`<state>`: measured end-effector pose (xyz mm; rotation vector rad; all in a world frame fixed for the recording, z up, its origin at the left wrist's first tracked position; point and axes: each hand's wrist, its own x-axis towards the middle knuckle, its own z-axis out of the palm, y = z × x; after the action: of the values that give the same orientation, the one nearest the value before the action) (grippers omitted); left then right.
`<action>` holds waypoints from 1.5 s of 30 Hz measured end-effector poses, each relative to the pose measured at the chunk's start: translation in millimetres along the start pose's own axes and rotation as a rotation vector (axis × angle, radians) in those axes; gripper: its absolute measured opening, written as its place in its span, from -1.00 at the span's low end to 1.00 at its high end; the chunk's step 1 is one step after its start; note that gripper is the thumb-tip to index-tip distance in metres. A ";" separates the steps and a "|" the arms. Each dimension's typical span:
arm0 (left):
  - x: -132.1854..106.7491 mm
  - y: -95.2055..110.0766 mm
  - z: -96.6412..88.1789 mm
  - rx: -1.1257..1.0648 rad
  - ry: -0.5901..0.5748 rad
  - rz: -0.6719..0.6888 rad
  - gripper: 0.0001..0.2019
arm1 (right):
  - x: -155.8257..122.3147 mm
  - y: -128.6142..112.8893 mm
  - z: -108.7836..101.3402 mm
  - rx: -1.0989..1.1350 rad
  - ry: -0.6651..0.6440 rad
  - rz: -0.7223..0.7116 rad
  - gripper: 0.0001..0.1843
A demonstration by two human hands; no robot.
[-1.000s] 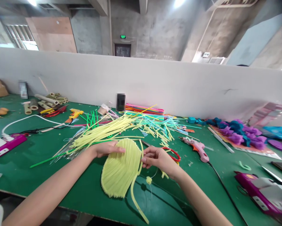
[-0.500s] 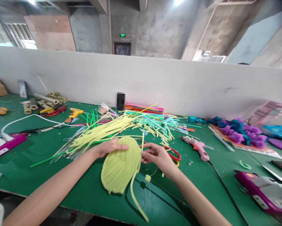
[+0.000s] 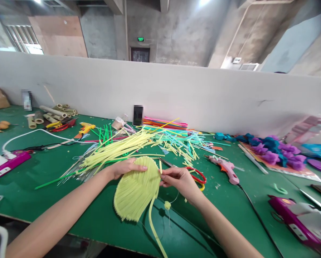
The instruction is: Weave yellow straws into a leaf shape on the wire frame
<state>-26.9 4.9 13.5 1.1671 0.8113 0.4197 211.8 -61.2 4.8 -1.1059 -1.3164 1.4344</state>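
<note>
My left hand (image 3: 128, 167) grips the upper left of a pale yellow leaf-shaped piece (image 3: 136, 191) made of pipe cleaners laid side by side, its thumb flat on the face. At the piece's right edge, my right hand (image 3: 178, 179) pinches a yellow pipe cleaner (image 3: 160, 166); a short end sticks up above the fingertips. A long yellow length (image 3: 156, 229) hangs from the right edge down toward the table front. Just below my right hand is a small yellow pompom-like bit (image 3: 167, 205) on a thin thread. Scissors with red and yellow handles (image 3: 199, 177) lie partly behind that hand.
Loose yellow pipe cleaners (image 3: 117, 147) are heaped behind the piece, with turquoise cuttings (image 3: 192, 139) beside them. A pink glue gun (image 3: 226, 168) and a purple power strip (image 3: 297, 222) lie to the right. Bamboo tubes (image 3: 54, 114) and a yellow glue gun (image 3: 86, 128) are at left.
My right fingers have closed in against the leaf-shaped piece's edge, and the upright pipe cleaner end above them now shows shorter. My left hand holds the same place.
</note>
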 end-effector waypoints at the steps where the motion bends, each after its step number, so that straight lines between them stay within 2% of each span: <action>1: 0.0 0.2 -0.2 0.002 0.002 -0.001 -0.59 | 0.0 0.0 0.0 -0.003 -0.001 0.001 -0.65; 4: -0.5 1.6 -0.3 -0.010 0.000 0.013 -0.57 | -0.1 -2.2 -1.0 0.022 -0.020 0.014 -0.61; 8: -0.6 3.2 -0.1 -0.122 -0.002 0.051 -0.58 | 0.5 -7.1 -6.9 0.189 -0.033 0.083 -0.49; 13: 4.9 1.5 -0.1 -0.275 0.096 0.121 -0.63 | 5.4 -6.1 -18.3 0.356 -0.047 0.193 -0.49; 16: 9.1 1.2 0.1 -0.350 0.185 0.204 -0.68 | 8.2 -2.7 -20.3 0.401 -0.007 0.177 -0.61; 21: 11.0 0.5 3.5 -0.381 0.219 0.240 -0.68 | 8.1 3.8 -13.3 0.365 0.010 0.063 -0.68; 29: 14.0 -3.4 8.1 -0.373 0.200 0.253 -0.64 | 5.5 4.5 -1.6 0.285 0.031 0.068 -0.70; 40: 13.3 -4.4 7.3 -0.368 0.199 0.255 -0.60 | 5.7 3.7 -1.9 0.286 0.136 0.042 -0.61; 45: 14.2 -5.5 9.0 -0.372 0.225 0.254 -0.57 | 6.7 5.8 -1.5 0.258 0.119 0.012 -0.61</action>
<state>-11.5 6.8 5.0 0.8842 0.7394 0.8863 211.5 -54.7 -1.3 -1.0114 -1.0112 1.4767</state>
